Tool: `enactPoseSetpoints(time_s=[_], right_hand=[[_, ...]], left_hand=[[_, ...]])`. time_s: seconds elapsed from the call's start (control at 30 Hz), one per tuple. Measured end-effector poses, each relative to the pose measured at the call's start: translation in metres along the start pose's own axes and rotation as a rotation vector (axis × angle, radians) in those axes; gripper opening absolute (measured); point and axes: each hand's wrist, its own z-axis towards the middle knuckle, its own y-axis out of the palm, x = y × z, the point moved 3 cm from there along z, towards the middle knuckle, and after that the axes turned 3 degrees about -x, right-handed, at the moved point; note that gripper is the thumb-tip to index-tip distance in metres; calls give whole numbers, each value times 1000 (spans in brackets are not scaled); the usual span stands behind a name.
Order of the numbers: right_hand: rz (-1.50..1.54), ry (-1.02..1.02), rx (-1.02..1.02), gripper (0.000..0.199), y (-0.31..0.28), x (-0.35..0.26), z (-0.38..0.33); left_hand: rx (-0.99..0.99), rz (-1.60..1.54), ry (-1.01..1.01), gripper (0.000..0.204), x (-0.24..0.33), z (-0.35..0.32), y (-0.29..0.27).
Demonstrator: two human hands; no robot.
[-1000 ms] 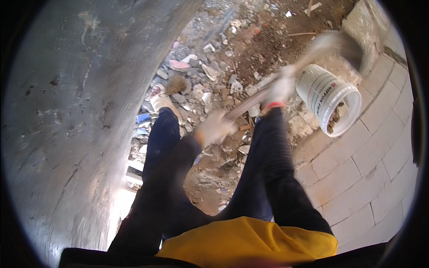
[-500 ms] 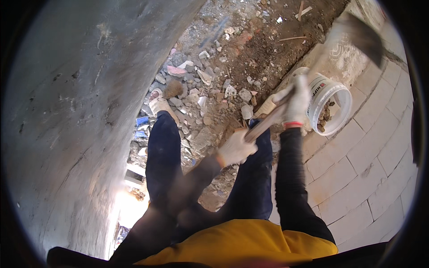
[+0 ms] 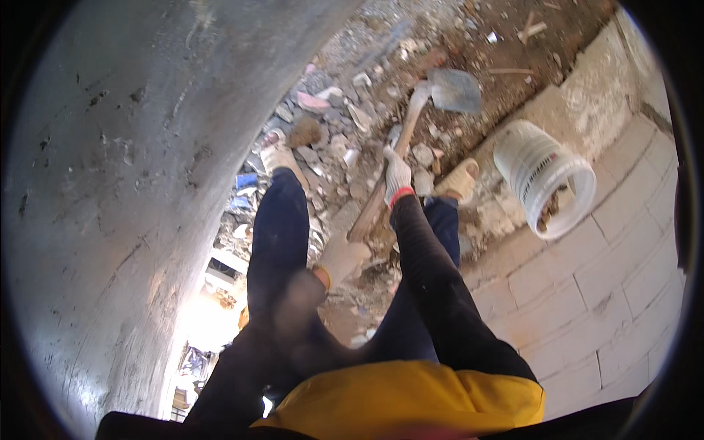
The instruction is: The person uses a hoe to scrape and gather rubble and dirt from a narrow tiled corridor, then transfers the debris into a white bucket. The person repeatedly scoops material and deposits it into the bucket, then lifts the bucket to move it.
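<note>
Both my gloved hands grip a long wooden-handled hoe (image 3: 411, 121). My right hand (image 3: 397, 174) holds the shaft about halfway up, and my left hand (image 3: 339, 258) clasps its lower end. The grey metal blade (image 3: 455, 89) is down among the rubble (image 3: 352, 117) ahead of my feet. My legs in dark trousers straddle the debris, with light shoes (image 3: 458, 180) on the ground.
A white plastic bucket (image 3: 546, 180) with some debris inside stands to the right on a paved block surface (image 3: 609, 249). A large curved concrete wall (image 3: 125, 183) fills the left. Broken stones, scraps and soil cover the ground ahead.
The hoe has swung from raised at the upper right down into the rubble. Both hands came down and forward with it.
</note>
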Motion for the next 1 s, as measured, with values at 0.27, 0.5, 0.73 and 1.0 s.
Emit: enactPoseSetpoints(time_s=[0.27, 0.5, 0.73, 1.0], right_hand=[[64, -564, 173, 38, -54, -170, -152], [119, -1102, 226, 48, -85, -315, -178], [-316, -121, 133, 69, 25, -11, -6], [-121, -168, -17, 49, -10, -78, -95]], left_hand=[[-311, 284, 324, 30, 69, -24, 87], [-563, 396, 653, 45, 195, 63, 145], [-2, -41, -59, 36, 31, -31, -12], [-134, 20, 15, 20, 11, -58, 62]])
